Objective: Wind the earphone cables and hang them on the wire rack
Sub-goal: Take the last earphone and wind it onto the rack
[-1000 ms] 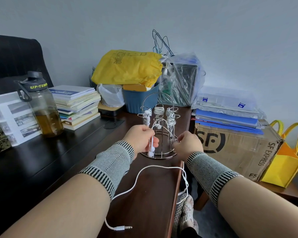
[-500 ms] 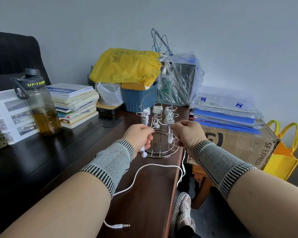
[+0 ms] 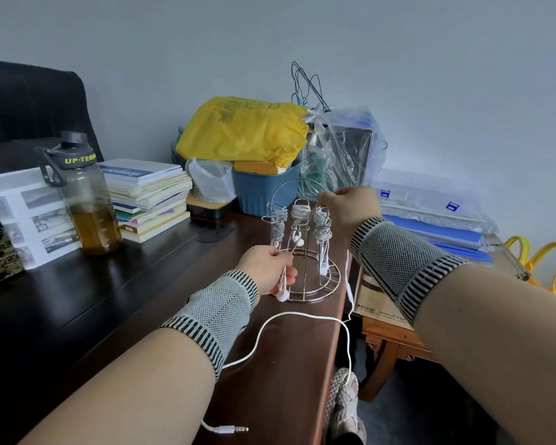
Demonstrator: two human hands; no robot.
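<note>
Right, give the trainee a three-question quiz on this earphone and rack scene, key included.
1. True or false: the audio plug lies on the desk, free of either hand.
2. Which hand is raised level with the top of the wire rack? A) left hand B) right hand
3. How many wound bundles already hang on the rack?

Key: 1 true. 2 B; it pinches the white cable there, while the left hand holds the earbud end low by the rack's base. 3 three.
</note>
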